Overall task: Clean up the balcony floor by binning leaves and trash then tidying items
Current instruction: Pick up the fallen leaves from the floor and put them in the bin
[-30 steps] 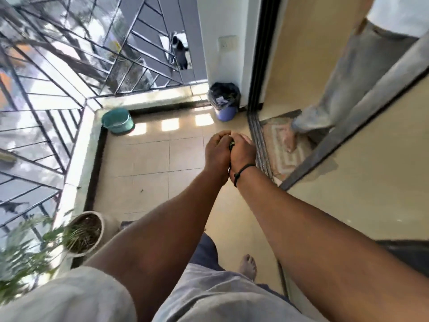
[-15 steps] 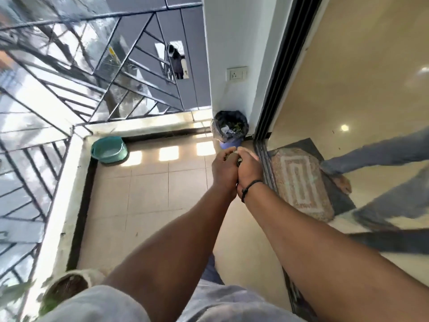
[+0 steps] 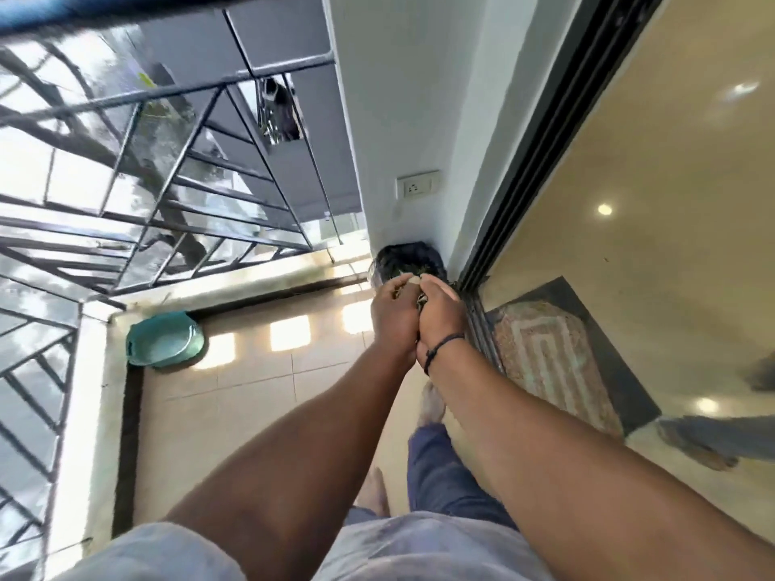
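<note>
My left hand (image 3: 394, 318) and my right hand (image 3: 440, 316) are cupped together, fingers curled round a small bunch of dark green leaves (image 3: 420, 303) that shows only in the gap between them. Both hands hover just in front of and above the bin (image 3: 409, 257), a small can lined with a black bag, standing in the far corner against the white wall. Some green leaves lie inside the bin. A black cord bracelet circles my right wrist.
A teal basin (image 3: 165, 339) leans in the far left corner by the metal railing (image 3: 167, 195). The sliding door track (image 3: 482, 325) runs along the right, with a patterned doormat (image 3: 549, 362) inside. Another person's legs (image 3: 713, 440) stand indoors. A wall socket (image 3: 417, 187) sits above the bin.
I have walked forward along the balcony. My joined hands, still holding the leaves, have moved from mid-floor up to the bin in the corner. The potted plant has dropped out of view.
</note>
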